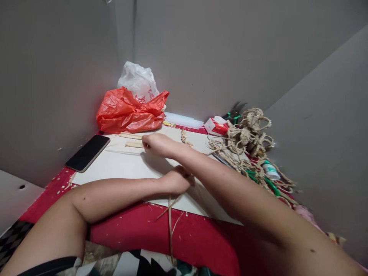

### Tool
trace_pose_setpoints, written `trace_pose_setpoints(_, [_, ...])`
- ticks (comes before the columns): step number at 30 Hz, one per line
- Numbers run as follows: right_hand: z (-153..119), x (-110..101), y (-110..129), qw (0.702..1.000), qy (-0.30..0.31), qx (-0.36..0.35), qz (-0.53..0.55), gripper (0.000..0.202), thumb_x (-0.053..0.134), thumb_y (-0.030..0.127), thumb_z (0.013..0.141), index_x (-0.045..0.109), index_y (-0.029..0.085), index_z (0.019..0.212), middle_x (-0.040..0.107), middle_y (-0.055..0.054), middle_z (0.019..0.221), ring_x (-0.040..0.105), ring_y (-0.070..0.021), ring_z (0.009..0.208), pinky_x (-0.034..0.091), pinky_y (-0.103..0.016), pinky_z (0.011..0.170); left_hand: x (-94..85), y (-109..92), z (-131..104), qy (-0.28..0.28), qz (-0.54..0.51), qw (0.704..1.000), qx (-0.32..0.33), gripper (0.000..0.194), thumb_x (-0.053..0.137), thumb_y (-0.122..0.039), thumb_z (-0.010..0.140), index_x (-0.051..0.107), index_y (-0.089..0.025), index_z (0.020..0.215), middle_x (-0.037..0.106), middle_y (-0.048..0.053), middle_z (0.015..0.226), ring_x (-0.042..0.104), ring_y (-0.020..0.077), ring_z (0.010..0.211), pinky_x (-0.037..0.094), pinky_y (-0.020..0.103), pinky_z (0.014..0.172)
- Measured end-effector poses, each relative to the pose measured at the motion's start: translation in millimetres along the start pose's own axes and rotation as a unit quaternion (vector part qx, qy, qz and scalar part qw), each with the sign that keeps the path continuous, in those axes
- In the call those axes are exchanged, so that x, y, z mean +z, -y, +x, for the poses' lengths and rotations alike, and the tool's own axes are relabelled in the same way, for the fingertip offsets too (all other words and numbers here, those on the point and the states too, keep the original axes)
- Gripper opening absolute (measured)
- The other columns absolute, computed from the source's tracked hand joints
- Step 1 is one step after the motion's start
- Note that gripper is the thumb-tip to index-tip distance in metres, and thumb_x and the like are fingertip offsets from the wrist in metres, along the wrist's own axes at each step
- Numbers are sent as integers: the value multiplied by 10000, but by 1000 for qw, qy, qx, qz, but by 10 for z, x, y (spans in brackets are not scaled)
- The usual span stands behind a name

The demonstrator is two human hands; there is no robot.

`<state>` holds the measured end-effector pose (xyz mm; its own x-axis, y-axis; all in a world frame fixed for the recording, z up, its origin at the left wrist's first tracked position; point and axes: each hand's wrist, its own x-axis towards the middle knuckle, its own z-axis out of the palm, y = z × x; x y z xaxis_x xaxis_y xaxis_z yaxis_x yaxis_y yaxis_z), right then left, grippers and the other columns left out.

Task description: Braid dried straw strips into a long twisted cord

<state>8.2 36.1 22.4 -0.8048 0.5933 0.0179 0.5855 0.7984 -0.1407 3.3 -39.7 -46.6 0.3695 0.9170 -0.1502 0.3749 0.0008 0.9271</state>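
My left hand [177, 180] is closed in a fist low over the white board [117, 168]. Thin brown fibre strips [170, 222] hang from beneath it over the board's front edge. Crossing above my left wrist area, my right hand [157, 145] is also closed, farther back on the board. Two flat pale wooden strips [130, 136] lie right at its knuckles, pointing left. Whether its fingers grip them or something finer is hidden. A short braided piece of fibre [185, 137] lies behind my right forearm.
A phone [88, 153] lies at the left. Red [129, 113] and white [138, 78] plastic bags sit at the back. On the right are a tissue box [216, 126], coiled twine [247, 134], green-handled tools [266, 184] and a small white-and-green container [271, 170]. Grey walls surround the red-covered table [129, 226].
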Motion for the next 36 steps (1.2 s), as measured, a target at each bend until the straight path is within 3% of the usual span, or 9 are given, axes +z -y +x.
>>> trace_pose_setpoints(4, [-498, -314, -268, 981, -170, -27, 95, 122, 481, 142, 796, 593, 133, 843, 615, -25, 680, 501, -95, 580, 363, -204, 557, -4, -15, 33, 30, 12, 999, 29, 185, 493, -149, 758, 662, -93, 707, 657, 58, 711, 565, 172, 701, 427, 273, 640])
trace_pose_setpoints(8, [-1210, -365, -466, 967, -241, -35, 70, 115, 485, 188, 840, 590, 146, 823, 618, -31, 701, 507, -92, 584, 375, -206, 554, -16, -12, 30, 37, -13, 998, 47, 197, 460, -154, 730, 642, -96, 681, 600, 24, 627, 503, 130, 609, 380, 239, 576])
trace_pose_setpoints(10, [-1533, -259, -566, 973, -228, -4, 27, 141, 481, 195, 850, 614, 149, 842, 647, -48, 730, 541, -108, 603, 392, -222, 571, -23, -19, 15, 38, -21, 998, 38, 219, 447, -196, 745, 613, -107, 635, 534, 0, 554, 447, 111, 545, 348, 231, 540])
trace_pose_setpoints(15, [-2028, 18, -800, 987, -94, 129, -12, 268, 488, 151, 810, 666, 179, 1008, 704, -89, 962, 642, -181, 812, 445, -272, 698, -31, -31, 12, 39, -29, 999, 24, 261, 460, -307, 755, 588, -119, 628, 476, -21, 528, 381, 97, 512, 313, 232, 533])
trace_pose_setpoints(21, [-1940, 82, -797, 948, -139, 257, 125, 249, 490, 283, 846, 692, 139, 868, 710, -76, 806, 626, -159, 678, 434, -249, 626, -28, -3, 49, 44, -26, 998, 27, 266, 463, -325, 751, 591, -120, 641, 480, -21, 540, 376, 93, 518, 305, 231, 539])
trace_pose_setpoints(25, [-1668, 225, -712, 901, -107, 308, 284, 371, 531, 456, 830, 675, 124, 744, 665, -46, 621, 550, -112, 490, 370, -214, 486, -36, -3, 56, 52, -25, 998, 23, 275, 472, -346, 755, 587, -120, 646, 467, -26, 533, 353, 87, 501, 270, 224, 505])
trace_pose_setpoints(31, [-1501, 249, -599, 846, -102, 336, 401, 212, 629, 287, 769, 606, 125, 635, 517, 34, 421, 441, -73, 398, 313, -193, 437, -31, -7, 65, 57, -33, 998, 24, 262, 468, -327, 756, 585, -119, 647, 441, -34, 519, 314, 80, 488, 247, 224, 491])
trace_pose_setpoints(34, [-1510, 219, -579, 817, -91, 333, 462, 259, 619, 307, 775, 570, 136, 587, 504, 36, 398, 434, -68, 368, 296, -191, 413, -26, -18, 64, 60, -44, 997, 31, 256, 468, -315, 754, 589, -117, 644, 495, -14, 553, 367, 90, 522, 293, 227, 530])
trace_pose_setpoints(36, [-1500, 228, -582, 818, -96, 334, 459, 302, 636, 340, 761, 556, 140, 550, 500, 30, 388, 422, -66, 357, 283, -194, 400, -24, -28, 59, 59, -44, 997, 28, 262, 469, -323, 757, 582, -121, 634, 494, -13, 551, 368, 91, 524, 296, 228, 534])
